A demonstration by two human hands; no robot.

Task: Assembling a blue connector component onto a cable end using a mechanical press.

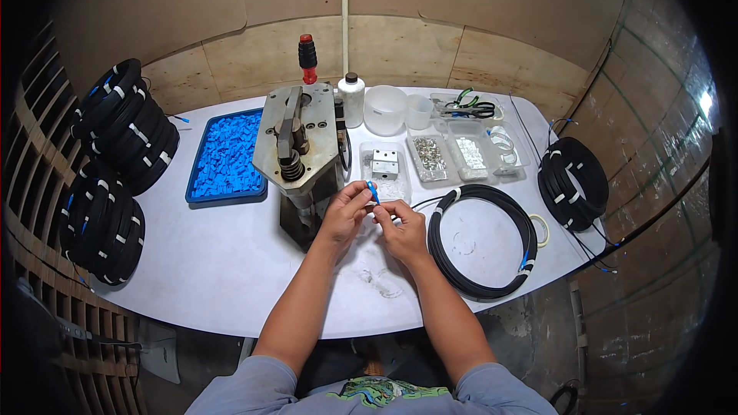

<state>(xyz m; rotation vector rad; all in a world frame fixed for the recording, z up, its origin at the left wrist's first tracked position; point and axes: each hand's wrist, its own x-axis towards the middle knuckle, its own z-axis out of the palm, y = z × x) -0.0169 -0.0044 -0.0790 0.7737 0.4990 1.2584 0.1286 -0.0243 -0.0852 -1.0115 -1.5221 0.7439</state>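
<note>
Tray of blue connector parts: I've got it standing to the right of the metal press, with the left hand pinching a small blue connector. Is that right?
Not quite: the head view shows the tray of blue connector parts left of the metal press. The left hand does pinch a small blue connector.

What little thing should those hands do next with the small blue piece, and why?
Perhaps press the blue piece gently onto the black cable: the left hand pinches it, the right hand closes near its lower end, and the cable runs from there to the coil. Whether it's seated is hidden.
</note>
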